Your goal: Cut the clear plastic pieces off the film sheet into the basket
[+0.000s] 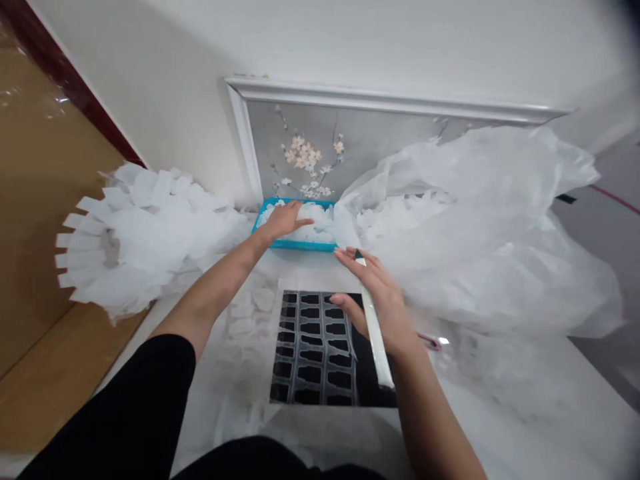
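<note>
White wall (400, 40) at the back, framed blossom picture (320, 127) against it, whitish work surface (290, 270) in front.

Head view: left hand (286, 220) is over the blue tray (300, 247), fingers loosely spread; can't tell if it pinches any of the white pieces (323, 233) inside. Right hand (383, 300) is near the tray's right end, fingers mostly straight, thumb out, with a slim white-handled tool (373, 327) lodged in it, dark tip away from the person.

Handling guess: pieces look light, thin, easily scattered; pinch by edges. Tool looks light and stiff; hold mid-handle, off the tip.

Containers: tray holds a loose heap of pieces; clear plastic bag (490, 227) to its right has similar white bits at its mouth. Left of tray: frilled bundle of white strips (160, 240). Below: black patterned sheet (320, 347).
</note>
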The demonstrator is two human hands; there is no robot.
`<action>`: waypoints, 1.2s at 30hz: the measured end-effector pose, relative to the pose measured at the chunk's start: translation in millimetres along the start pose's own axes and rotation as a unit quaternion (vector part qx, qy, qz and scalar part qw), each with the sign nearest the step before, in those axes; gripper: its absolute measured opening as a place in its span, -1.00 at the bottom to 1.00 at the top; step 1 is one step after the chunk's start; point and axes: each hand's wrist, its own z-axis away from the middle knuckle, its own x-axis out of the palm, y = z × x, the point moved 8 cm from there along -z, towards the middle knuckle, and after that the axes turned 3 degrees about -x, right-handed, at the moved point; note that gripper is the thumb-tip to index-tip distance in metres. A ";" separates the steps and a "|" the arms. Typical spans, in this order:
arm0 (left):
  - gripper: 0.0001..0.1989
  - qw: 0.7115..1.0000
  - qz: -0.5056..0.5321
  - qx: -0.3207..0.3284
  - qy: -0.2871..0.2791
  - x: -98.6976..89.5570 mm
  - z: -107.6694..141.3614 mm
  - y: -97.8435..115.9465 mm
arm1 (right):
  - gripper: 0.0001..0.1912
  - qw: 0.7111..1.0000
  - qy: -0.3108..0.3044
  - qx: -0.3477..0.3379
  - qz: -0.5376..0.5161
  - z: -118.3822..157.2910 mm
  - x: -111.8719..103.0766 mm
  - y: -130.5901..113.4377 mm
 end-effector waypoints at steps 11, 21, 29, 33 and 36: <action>-0.55 0.981 0.184 -0.038 0.043 -32.5 140.0 -23.6 | -0.77 0.870 0.022 0.310 -0.383 34.8 131.5 48.8; -0.56 0.990 0.028 0.095 -0.100 28.0 248.8 -12.0 | -0.80 0.875 -0.105 0.350 -0.318 70.5 225.9 59.4; -0.57 0.991 -0.003 0.108 -0.079 31.6 246.9 -11.1 | -0.83 0.886 -0.101 0.367 -0.266 70.4 225.0 67.0; -0.60 0.994 -0.022 0.085 -0.059 29.3 244.0 -12.0 | -0.83 0.886 -0.108 0.367 -0.261 68.0 229.6 68.3; -0.62 0.992 -0.049 0.098 -0.065 27.7 241.1 -10.0 | -0.82 0.886 -0.111 0.371 -0.256 65.9 230.6 68.7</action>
